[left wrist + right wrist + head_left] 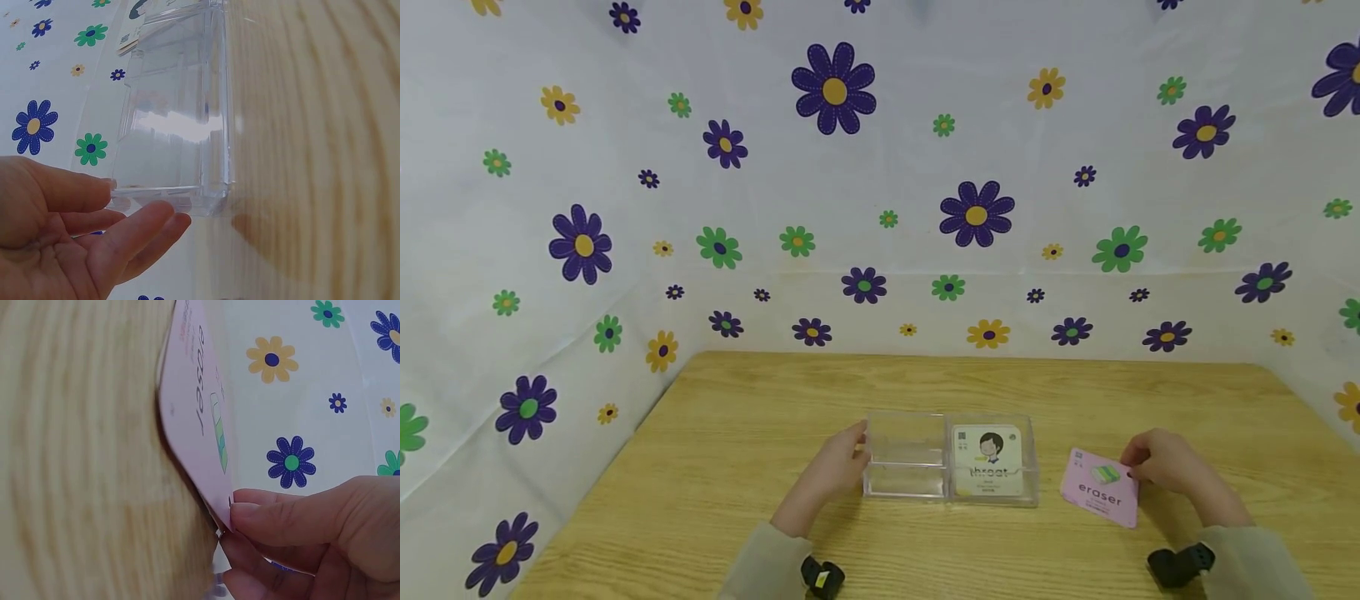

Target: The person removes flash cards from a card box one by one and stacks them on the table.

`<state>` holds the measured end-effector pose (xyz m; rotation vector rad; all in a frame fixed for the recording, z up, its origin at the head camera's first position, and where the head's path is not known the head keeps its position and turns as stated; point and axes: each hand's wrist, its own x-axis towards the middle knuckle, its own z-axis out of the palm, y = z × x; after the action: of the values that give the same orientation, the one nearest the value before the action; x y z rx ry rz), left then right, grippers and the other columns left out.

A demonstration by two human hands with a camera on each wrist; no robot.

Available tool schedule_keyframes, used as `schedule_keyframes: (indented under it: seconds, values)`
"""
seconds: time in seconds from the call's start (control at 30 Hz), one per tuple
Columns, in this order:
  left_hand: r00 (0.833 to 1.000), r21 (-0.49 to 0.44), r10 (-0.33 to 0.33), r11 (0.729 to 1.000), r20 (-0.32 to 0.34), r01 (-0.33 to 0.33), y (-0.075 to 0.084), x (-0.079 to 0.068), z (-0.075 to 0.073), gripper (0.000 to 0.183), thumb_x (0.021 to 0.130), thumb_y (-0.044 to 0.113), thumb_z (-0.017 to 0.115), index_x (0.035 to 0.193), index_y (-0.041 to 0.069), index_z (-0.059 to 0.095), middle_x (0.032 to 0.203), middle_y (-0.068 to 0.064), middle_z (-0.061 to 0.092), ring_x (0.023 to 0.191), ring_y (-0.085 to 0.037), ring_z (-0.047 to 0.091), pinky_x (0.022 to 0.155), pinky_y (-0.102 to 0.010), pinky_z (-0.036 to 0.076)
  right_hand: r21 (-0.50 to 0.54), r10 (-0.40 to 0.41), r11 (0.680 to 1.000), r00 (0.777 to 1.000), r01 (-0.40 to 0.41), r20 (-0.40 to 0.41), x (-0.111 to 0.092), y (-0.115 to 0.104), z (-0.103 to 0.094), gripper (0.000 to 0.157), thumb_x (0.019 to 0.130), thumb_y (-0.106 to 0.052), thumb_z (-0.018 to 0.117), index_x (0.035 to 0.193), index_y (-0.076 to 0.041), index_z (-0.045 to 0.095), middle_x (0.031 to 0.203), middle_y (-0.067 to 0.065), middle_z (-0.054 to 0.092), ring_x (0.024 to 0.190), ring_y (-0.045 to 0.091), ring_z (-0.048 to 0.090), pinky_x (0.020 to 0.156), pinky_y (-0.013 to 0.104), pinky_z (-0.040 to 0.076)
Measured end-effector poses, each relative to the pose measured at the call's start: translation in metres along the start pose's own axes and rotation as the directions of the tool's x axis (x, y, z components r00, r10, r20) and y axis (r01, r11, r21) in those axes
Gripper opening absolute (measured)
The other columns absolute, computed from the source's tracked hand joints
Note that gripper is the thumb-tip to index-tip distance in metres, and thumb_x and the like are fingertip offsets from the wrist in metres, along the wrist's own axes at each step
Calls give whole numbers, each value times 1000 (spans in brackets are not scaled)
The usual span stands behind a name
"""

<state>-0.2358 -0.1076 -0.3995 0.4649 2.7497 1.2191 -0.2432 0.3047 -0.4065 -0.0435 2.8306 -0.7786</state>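
Note:
A clear plastic box (906,482) with two compartments stands on the table. Its left compartment shows no cards; the right one holds a stack of pale cards (988,479), with a "throat" card on top. My left hand (838,462) is at the box's left end, its relaxed fingers (140,234) against the outer wall and its thumb near the rim. To the right of the box is a pink flash card (1093,504) reading "eraser", with a green eraser picture. My right hand (1168,467) pinches its right corner between thumb (275,519) and fingers. Whether other cards lie beneath it I cannot tell.
The wooden table (700,467) runs back to a white cloth (887,167) printed with flowers, which also hangs at both sides. A black strap device sits on each wrist, such as the right wrist camera (1180,567).

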Motion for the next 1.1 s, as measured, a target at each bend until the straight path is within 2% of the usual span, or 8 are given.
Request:
schedule_keyframes:
  seconds: [0.2,0.47,0.7,0.9,1.1]
  values:
    - [1000,-21,2,1000,0,-2,0,0,0,45,88,-4,44,128,-18,28,117,-34,44,101,-44,49,75,-43,47,-5,-10,1000,1000,10,-5,-1,-1,0,6,76,9,58,79,4,60,73,7,53,68,21,47,61,34,42]
    - [1000,0,-8,1000,5,8,0,-2,1,45,88,-4,44,128,-18,28,117,-33,45,101,-43,50,79,-45,45,0,5,1000,1000,-5,8,-2,0,1,6,75,8,59,78,3,60,73,6,53,68,21,46,61,33,42]
    - [1000,-20,0,1000,6,0,2,0,-1,45,87,-6,45,127,-18,29,115,-34,45,100,-44,50,74,-43,47,5,10,1000,1000,-10,3,-2,-2,-1,6,75,8,60,77,2,59,73,7,53,68,21,47,62,34,43]
    - [1000,-14,1,1000,6,-1,2,0,-1,46,88,-5,45,128,-18,28,116,-34,45,101,-43,50,75,-42,47,-48,-59,997,997,56,-51,-4,-7,-7,8,74,8,59,81,4,59,74,7,54,69,22,48,62,37,44]
    - [1000,-22,11,1000,7,-11,-1,1,-1,44,88,-6,44,128,-17,29,116,-34,45,100,-44,50,77,-44,46,-51,-154,988,983,149,-105,-13,-26,-14,12,77,4,60,88,7,60,80,10,58,74,25,53,65,40,47]
